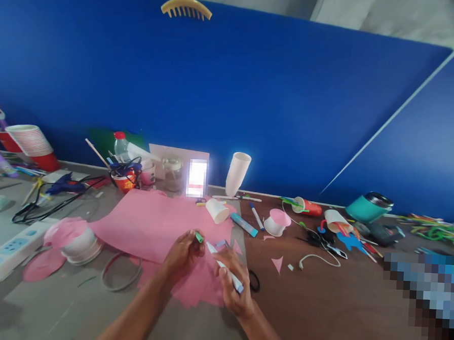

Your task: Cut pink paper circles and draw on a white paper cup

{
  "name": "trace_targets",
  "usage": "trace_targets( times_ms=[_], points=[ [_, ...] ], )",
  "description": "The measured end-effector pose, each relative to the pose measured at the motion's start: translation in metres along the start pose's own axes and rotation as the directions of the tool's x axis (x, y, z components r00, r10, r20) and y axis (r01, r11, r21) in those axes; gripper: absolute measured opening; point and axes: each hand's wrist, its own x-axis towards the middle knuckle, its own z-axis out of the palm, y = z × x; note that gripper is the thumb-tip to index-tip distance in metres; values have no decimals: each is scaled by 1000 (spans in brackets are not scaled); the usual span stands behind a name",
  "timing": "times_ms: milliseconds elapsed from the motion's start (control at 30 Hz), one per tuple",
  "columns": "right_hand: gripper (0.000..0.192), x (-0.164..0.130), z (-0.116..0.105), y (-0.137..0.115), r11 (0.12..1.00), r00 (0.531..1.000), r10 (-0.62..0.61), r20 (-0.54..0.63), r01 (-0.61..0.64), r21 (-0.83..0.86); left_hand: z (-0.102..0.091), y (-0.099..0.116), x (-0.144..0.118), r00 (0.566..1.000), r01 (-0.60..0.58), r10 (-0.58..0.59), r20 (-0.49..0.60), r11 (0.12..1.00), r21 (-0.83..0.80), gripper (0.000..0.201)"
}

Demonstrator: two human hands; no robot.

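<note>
R hand (233, 282): white marker (225, 267) | L hand (182, 253): green cap (199, 237), prob. off

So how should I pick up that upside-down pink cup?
Hold the pink cup by its side wall, coming down from above. It stands mouth-down with the wide rim on the table, so the narrower closed base on top probably fits a hand best.

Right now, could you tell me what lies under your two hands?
A big pink paper sheet lies on the table beneath both hands. The left hand pinches a green cap; the right hand holds a marker. Anything beneath the sheet is hidden.
</note>
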Motion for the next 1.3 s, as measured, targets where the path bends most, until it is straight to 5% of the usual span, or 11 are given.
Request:
trace_targets(
  times_ms=[200, 800, 1300],
  points=[
    [32, 1, 1, 0, 997, 995, -38, 88, 44, -68, 0, -6, 2, 1000, -20, 19, 5, 999, 46, 30],
    [29, 0, 3, 1, 997, 995, 7, 100, 0, -75, 4, -16, -7, 995, 9, -18, 97, 996, 93, 44],
    [30, -2, 9, 10, 996, 995, -55, 87, 61, -65, 6, -25, -20, 995, -98, 88, 47, 939, 330, 48]
  ],
)
